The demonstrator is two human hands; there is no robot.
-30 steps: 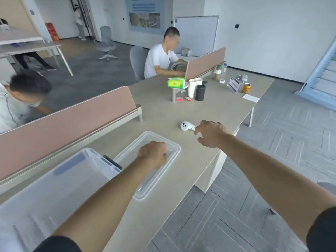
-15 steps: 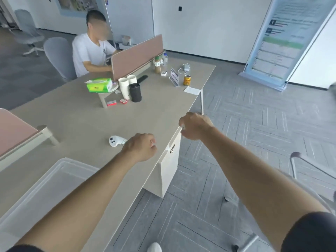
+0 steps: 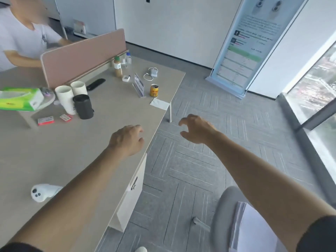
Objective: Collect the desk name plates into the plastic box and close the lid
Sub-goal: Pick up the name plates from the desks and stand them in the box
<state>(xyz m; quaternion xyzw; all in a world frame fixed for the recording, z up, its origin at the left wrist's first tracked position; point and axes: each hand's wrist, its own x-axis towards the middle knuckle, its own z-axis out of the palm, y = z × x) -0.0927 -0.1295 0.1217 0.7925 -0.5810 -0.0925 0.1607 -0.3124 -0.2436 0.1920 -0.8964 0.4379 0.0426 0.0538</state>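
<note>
The view has swung right, so the plastic box has gone from sight. Ahead of both hands, a clear acrylic name plate (image 3: 139,84) stands upright on the table (image 3: 72,151). The left hand (image 3: 127,140) hovers loosely curled and empty; the right hand (image 3: 197,129) spreads wide, empty, over the floor.

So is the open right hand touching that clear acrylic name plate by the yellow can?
Apart. The head view shows floor between the right hand and the name plate.

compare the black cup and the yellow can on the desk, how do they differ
The black cup is dark, plain and wider; the yellow can is bright, printed and slimmer. The black cup stands close beside the white cups toward the left of the desk; the yellow can stands near the far right edge, next to the name plate. The can's top looks opened. Both stand upright, and neither hand touches them.
</note>
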